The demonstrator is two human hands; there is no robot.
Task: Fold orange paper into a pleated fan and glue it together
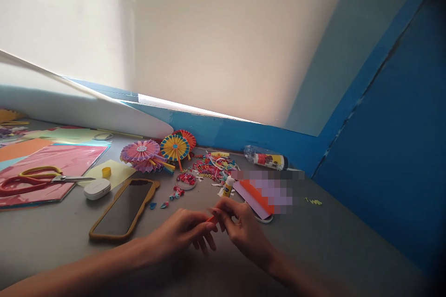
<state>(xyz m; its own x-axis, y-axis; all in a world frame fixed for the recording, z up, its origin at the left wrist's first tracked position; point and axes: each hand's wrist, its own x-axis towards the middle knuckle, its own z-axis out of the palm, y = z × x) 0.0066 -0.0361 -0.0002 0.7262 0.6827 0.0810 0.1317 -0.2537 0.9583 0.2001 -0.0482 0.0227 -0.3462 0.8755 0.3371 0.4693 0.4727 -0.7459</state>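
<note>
Above the grey table, my left hand (186,228) and my right hand (240,226) meet in the middle of the view. Between them they pinch a small orange-red paper piece (212,219), held by thumb and fingers on both sides. Most of it is hidden, so its full shape cannot be made out. The lower fingers of my left hand are slightly spread. Just beyond my right hand an uncapped glue stick (228,186) stands upright. Purple and orange paper (256,195) lies to its right, partly blurred out.
A phone (123,209), white earbud case (97,189), yellow cap (106,172) and red-handled scissors (29,184) lie left, by coloured paper sheets (66,160). Pleated paper rosettes (175,147), paper scraps (212,166) and a plastic bottle (266,159) are along the blue wall (216,129).
</note>
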